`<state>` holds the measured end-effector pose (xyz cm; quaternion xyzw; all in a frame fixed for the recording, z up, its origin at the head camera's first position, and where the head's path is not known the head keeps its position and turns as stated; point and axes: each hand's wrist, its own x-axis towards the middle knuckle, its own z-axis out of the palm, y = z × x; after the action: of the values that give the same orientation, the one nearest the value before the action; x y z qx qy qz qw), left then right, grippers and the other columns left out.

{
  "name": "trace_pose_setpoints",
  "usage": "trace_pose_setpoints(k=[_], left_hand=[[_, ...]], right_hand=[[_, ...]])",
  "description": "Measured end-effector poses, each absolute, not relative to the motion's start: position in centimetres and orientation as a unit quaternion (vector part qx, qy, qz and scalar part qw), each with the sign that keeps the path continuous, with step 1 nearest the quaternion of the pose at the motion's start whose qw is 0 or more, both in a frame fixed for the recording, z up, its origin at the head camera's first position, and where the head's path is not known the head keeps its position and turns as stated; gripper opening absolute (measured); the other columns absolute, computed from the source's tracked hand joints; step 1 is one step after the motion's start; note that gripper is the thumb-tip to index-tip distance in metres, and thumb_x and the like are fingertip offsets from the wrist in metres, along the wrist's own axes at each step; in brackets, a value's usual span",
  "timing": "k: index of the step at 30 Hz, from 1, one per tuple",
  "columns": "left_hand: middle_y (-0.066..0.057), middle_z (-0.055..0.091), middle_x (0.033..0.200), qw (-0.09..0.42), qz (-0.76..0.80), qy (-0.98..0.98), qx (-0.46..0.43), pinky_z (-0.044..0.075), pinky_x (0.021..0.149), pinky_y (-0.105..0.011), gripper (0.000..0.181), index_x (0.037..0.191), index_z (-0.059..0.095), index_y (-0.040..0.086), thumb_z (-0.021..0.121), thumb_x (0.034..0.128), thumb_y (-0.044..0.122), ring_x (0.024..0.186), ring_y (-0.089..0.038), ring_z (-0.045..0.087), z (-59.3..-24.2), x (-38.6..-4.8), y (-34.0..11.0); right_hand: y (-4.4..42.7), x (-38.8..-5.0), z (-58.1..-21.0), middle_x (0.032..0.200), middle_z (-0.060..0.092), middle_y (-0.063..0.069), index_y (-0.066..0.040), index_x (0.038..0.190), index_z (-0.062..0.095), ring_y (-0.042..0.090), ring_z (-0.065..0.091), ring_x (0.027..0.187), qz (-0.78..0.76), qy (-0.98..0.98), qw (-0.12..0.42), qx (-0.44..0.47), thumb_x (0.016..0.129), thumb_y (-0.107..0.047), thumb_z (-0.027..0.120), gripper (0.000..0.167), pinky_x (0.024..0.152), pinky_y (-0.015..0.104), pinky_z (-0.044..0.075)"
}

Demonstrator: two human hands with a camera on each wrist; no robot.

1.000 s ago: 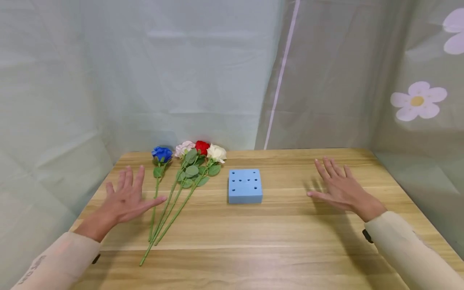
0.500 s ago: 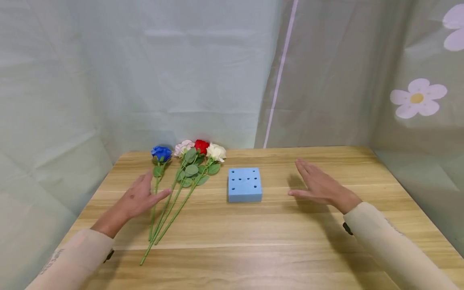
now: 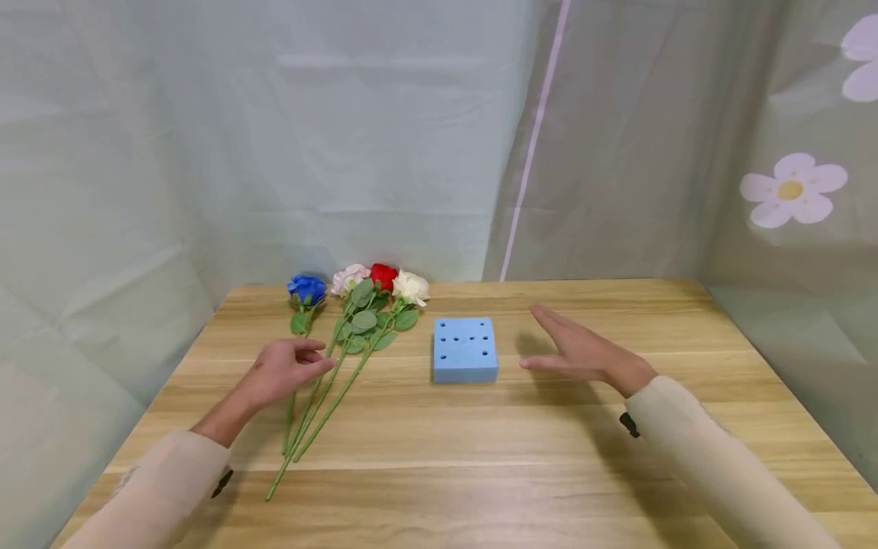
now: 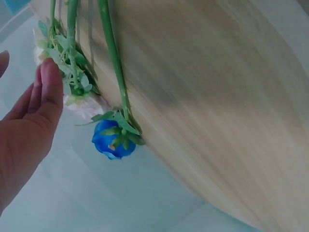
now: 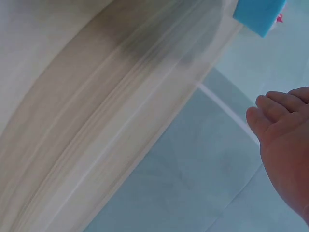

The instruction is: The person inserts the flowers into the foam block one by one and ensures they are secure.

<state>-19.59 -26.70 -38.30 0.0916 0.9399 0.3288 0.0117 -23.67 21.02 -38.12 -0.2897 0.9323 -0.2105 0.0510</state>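
In the head view the left hand (image 3: 284, 371) hovers over the flower stems, fingers loosely bent, holding nothing. A blue rose (image 3: 306, 289) lies at the far left; pink (image 3: 349, 279), red (image 3: 383, 277) and white (image 3: 411, 288) roses lie beside it, their stems converging toward the near left. Right of them sits a light blue block (image 3: 465, 352) with several holes on top. The right hand (image 3: 583, 352), fingers straight and together, thumb apart, is held above the table right of the block. In the left wrist view the hand (image 4: 34, 111) is near the stems and the blue rose (image 4: 113, 139).
The wooden table (image 3: 439, 488) ends against a pale cloth backdrop (image 3: 343, 152) behind. A grey cloth with a printed flower (image 3: 791, 191) hangs on the right. A corner of the blue block (image 5: 259, 15) shows in the right wrist view.
Both hands have moved inward, the left over the stems and the right closer to the block. Their spread fingers have drawn together, and the left ones have bent. The roses and block have stayed in place.
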Motion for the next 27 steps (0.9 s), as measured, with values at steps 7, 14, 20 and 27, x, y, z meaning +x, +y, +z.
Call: trace_pose_setpoints(k=[7,14,20,27], left_hand=[[-0.012,0.072,0.094,0.042,0.375,0.921,0.101,0.056,0.067,-0.025,0.043,0.117,0.067,-0.012,0.076,0.0891,0.02,0.085,-0.022,0.069,-38.4,-19.8,-26.0],[-0.011,0.072,0.09,0.077,0.404,0.906,0.099,0.056,0.067,-0.023,0.035,0.109,0.069,-0.012,0.079,0.0842,0.01,0.084,-0.021,0.068,-38.8,-19.9,-25.1],[-0.012,0.073,0.091,0.091,0.407,0.902,0.109,0.058,0.067,-0.024,0.032,0.108,0.069,-0.012,0.079,0.083,0.006,0.083,-0.02,0.07,-39.6,-20.3,-24.9],[-0.01,0.073,0.088,0.095,0.41,0.897,0.134,0.058,0.065,-0.026,0.032,0.106,0.068,-0.014,0.08,0.0811,0.004,0.079,-0.017,0.069,-39.7,-20.4,-24.6]], right_hand=[[19.1,-24.3,-37.9,0.162,0.019,0.021,0.003,0.157,0.015,0.037,0.022,0.148,-0.243,0.915,0.073,-0.313,0.09,-0.048,0.073,0.102,0.119,0.053,0.022],[17.8,-25.0,-38.7,0.163,0.018,0.019,0.001,0.158,0.015,0.034,0.021,0.148,-0.25,0.908,0.099,-0.32,0.087,-0.049,0.075,0.106,0.12,0.05,0.022],[17.0,-25.7,-39.2,0.163,0.019,0.019,0.002,0.158,0.017,0.033,0.021,0.149,-0.263,0.903,0.112,-0.322,0.085,-0.052,0.076,0.108,0.119,0.05,0.023],[16.6,-26.0,-39.5,0.163,0.018,0.018,0.001,0.158,0.017,0.033,0.019,0.149,-0.286,0.894,0.13,-0.318,0.084,-0.051,0.077,0.108,0.12,0.05,0.022]])
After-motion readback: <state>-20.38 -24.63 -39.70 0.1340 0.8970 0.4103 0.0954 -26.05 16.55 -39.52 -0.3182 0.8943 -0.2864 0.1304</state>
